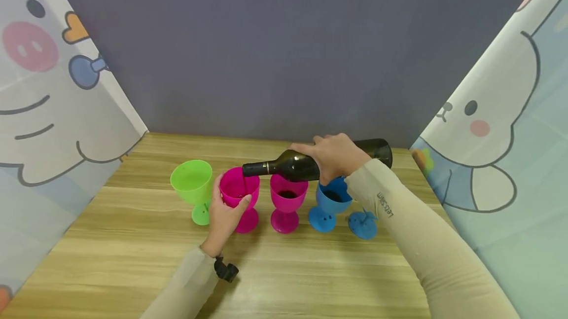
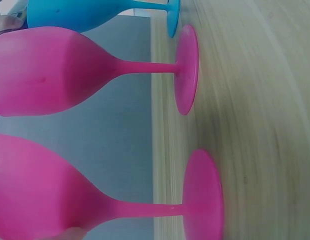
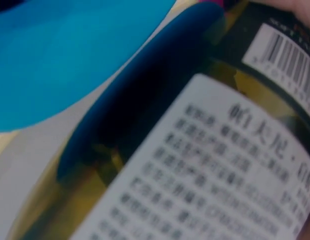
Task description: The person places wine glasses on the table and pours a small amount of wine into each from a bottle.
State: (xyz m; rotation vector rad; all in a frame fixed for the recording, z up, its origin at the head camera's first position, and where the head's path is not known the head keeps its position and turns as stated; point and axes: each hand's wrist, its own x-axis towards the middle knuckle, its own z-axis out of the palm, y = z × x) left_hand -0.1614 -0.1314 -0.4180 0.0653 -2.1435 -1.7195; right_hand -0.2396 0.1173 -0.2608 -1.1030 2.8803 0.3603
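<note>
I see my right hand (image 1: 334,157) wrapped around a dark bottle (image 1: 301,163), held nearly level above the row of cups on the wooden table (image 1: 310,279); its mouth sits over the left pink cup (image 1: 239,192), and a thin dark stream runs into it; my left hand (image 1: 225,213) curls around that cup's bowl, thumb on the rim; a second pink cup (image 1: 287,200) stands just to the right with dark liquid inside; a blue cup (image 1: 330,203) follows, a green cup (image 1: 193,183) stands at the far left; a blue foot (image 1: 363,224) shows beneath my right sleeve.
</note>
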